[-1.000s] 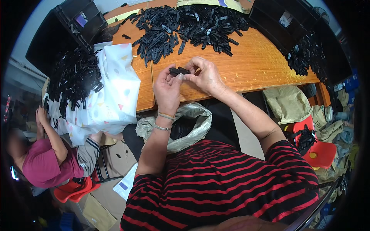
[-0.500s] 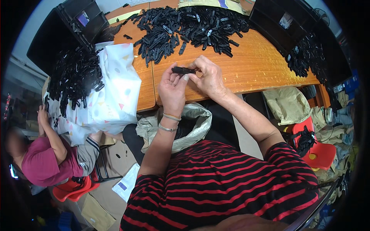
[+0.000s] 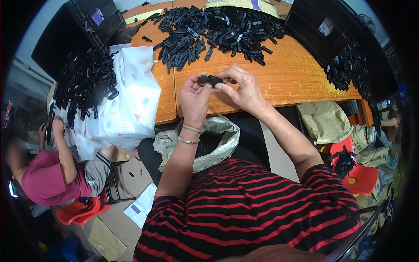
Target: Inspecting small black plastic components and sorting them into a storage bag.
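Between both hands, over the near edge of the wooden table (image 3: 279, 81), is a small black plastic part (image 3: 211, 80), long and narrow; its exact kind is too small to make out. My left hand (image 3: 194, 94) grips its left end with thumb and fingers. At the other end, my right hand (image 3: 240, 85) pinches it between thumb and forefinger. Beyond the hands lies a heap of similar black plastic parts (image 3: 244, 32), spread over the far half of the table. Below my left wrist, an open woven sack (image 3: 227, 131) rests at my lap.
Black bins (image 3: 321, 28) stand tipped at the right, another bin (image 3: 65, 35) at the left, with black parts spilling out. At the left, a co-worker (image 3: 48, 179) handles a black piece beside a patterned white sheet (image 3: 135, 91). A red chair (image 3: 360, 174) stands at the right.
The black part has turned a little between my fingers and shifted slightly right, with my right hand moving the same way. The co-worker's hands have moved apart.
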Motion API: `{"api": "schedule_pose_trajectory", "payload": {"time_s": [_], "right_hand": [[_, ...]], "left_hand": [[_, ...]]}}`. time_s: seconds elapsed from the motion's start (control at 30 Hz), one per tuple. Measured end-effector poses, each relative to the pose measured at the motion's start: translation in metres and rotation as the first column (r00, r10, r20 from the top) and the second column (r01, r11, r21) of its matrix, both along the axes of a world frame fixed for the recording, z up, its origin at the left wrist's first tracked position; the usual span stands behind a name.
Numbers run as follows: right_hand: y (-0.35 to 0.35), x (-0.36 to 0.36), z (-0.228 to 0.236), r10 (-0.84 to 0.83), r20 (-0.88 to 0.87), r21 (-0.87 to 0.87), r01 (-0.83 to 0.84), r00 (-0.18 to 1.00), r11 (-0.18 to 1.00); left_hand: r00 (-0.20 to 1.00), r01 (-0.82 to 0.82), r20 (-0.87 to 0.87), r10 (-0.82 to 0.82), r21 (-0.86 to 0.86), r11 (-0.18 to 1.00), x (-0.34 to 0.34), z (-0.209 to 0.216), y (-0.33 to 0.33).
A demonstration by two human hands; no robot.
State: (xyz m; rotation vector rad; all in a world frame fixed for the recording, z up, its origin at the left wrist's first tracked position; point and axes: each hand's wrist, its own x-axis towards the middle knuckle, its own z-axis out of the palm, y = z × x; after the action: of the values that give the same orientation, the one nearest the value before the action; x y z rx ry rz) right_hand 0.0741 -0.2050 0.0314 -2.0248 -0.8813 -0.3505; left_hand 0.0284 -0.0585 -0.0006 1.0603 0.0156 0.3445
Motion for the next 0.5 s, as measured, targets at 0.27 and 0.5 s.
{"api": "schedule_pose_trajectory", "payload": {"time_s": [0.27,0.5], "right_hand": [[-0.0024,0.0019,0.0001,0.011,-0.092,0.043,-0.007,0.996,0.999],[-0.0014,0.0038,0.0039,0.02,-0.052,-0.021,-0.021,0.998,1.0]], "left_hand": [[0.999,0.014,0.039,-0.014,0.003,1.0,-0.0013,0.003,0.0011],[1.0,-0.003,-0.03,0.006,0.089,0.996,-0.0003,0.0009,0.0034]]}}
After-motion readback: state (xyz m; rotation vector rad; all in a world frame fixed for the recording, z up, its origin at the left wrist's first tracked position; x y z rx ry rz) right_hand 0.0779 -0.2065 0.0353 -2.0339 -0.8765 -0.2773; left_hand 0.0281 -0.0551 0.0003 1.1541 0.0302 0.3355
